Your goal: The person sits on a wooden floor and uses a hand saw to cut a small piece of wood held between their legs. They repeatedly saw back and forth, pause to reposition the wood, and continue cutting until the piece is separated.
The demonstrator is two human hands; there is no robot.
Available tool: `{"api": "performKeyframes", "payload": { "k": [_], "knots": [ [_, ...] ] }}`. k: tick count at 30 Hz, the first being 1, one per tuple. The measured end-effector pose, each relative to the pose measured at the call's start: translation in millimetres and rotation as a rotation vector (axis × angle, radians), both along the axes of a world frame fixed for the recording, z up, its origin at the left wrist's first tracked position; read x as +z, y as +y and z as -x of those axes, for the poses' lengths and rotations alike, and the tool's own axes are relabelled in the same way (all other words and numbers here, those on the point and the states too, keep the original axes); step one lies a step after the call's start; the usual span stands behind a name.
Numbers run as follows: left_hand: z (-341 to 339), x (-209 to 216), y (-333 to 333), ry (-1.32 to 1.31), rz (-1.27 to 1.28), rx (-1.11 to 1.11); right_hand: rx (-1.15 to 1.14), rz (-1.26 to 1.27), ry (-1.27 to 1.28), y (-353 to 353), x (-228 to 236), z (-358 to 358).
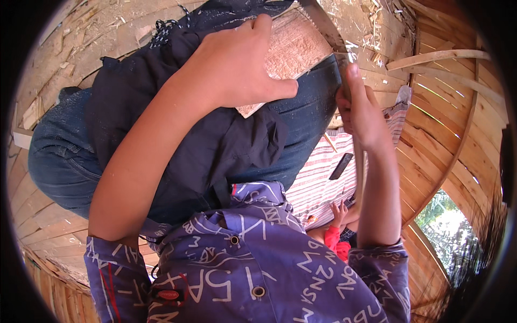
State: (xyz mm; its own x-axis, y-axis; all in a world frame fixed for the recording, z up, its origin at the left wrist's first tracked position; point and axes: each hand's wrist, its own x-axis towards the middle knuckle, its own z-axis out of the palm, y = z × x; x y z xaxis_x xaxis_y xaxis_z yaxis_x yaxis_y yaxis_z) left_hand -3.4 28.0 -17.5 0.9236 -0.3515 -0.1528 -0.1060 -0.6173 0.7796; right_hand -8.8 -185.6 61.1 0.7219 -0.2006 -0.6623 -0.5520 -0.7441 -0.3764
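Observation:
My left hand (242, 64) grips a pale, rough-faced wooden block (295, 46), its thumb stretched along the near side. The block rests across my lap, over dark cloth (215, 134) and blue jeans (307, 97). To the right, my right hand (361, 110) is closed round a tool with a long dark metal blade (326, 27), thumb pointing up along it. The blade lies against the block's right edge; its far end runs out of the picture. Most of the grip is hidden in my fingers, so the exact kind of blade is unclear.
Wood chips (374, 40) litter the plank floor around me. A striped cloth (309, 185) lies at my right, with a small dark oblong object (341, 166) on it. Another person's hand (339, 212) and red clothing (335, 245) show near my right elbow. Curved plank walls (436, 140) stand close by.

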Motion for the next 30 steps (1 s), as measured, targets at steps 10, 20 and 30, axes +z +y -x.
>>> {"api": "performKeyframes", "payload": {
  "k": [10, 20, 30],
  "knots": [
    [-12.7, 0.4, 17.0, 0.295, 0.348, -0.138, 0.080, -0.201, -0.128, -1.9, 3.3, 17.8],
    [-19.5, -8.7, 26.2, 0.421, 0.430, -0.151, -0.193, -0.428, -0.211, -38.3, 1.2, 64.4],
    [-15.0, 1.1, 23.8, 0.331, 0.335, -0.116, -0.002, -0.267, -0.012, -72.3, 47.5, 116.3]
  ]
}}
